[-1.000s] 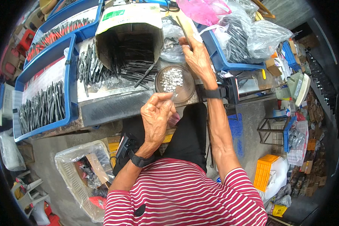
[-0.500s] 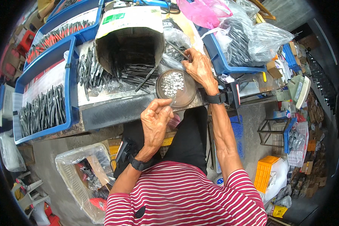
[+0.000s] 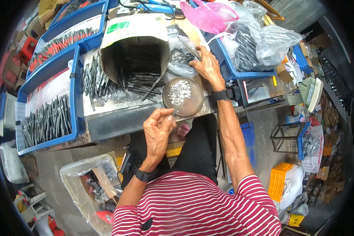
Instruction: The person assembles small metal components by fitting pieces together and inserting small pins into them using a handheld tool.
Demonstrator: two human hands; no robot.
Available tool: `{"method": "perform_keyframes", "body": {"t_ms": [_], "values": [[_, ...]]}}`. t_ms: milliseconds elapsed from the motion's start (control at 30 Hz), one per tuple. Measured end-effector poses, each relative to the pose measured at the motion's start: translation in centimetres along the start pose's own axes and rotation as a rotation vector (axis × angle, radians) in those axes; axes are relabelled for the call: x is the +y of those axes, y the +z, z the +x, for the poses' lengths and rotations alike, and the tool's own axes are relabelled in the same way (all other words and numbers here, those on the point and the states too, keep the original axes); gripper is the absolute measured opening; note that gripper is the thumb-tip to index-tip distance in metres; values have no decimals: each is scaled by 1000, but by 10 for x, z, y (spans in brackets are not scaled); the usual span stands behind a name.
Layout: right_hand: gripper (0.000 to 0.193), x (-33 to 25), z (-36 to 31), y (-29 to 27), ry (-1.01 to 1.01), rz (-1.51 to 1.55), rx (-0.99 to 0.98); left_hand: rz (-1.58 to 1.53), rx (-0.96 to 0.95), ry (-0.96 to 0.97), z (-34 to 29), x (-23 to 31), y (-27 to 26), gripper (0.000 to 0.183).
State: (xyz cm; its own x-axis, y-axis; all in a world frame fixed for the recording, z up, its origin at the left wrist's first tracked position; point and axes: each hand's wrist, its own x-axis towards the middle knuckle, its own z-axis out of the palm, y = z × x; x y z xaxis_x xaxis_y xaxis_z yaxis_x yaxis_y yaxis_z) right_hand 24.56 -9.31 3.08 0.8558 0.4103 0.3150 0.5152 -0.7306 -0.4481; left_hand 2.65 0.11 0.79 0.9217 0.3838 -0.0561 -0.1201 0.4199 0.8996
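Observation:
My left hand (image 3: 158, 129) is at the near rim of a round brown dish (image 3: 195, 103), thumb and forefinger pinched on a small thin piece (image 3: 177, 110) too small to name. Small white and silvery bits (image 3: 179, 91) lie in the dish. Beyond its right side, my right hand (image 3: 208, 67) is closed around a thin grey rod-like tool (image 3: 188, 46), which points up and left over some clear plastic bags (image 3: 181, 70). Left of the dish, dark slim strips (image 3: 145, 83) are heaped in front of an open carton (image 3: 134, 55) lying on its side.
Blue trays hold dark strips (image 3: 47, 120) and red-and-black strips (image 3: 65, 46) on the left. At the right, another blue tray (image 3: 240, 74) carries bagged black pieces and a pink bag (image 3: 208, 16). Below the bench edge stands a plastic-lined crate (image 3: 72, 185).
My left hand has drawn slightly left and down from the dish, still pinching. The right hand has shifted a little up, and the grey tool in it is tilted more steeply.

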Motion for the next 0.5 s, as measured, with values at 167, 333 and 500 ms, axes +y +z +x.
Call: {"method": "perform_keyframes", "body": {"t_ms": [167,333,500], "values": [[46,2,10,9,133,34,134,3,6,-12,1,0,-1,13],[36,9,25,15,45,-41,96,16,13,-35,1,2,-1,13],[30,13,29,10,105,-39,0,14,26,-23,2,2,-1,13]]}}
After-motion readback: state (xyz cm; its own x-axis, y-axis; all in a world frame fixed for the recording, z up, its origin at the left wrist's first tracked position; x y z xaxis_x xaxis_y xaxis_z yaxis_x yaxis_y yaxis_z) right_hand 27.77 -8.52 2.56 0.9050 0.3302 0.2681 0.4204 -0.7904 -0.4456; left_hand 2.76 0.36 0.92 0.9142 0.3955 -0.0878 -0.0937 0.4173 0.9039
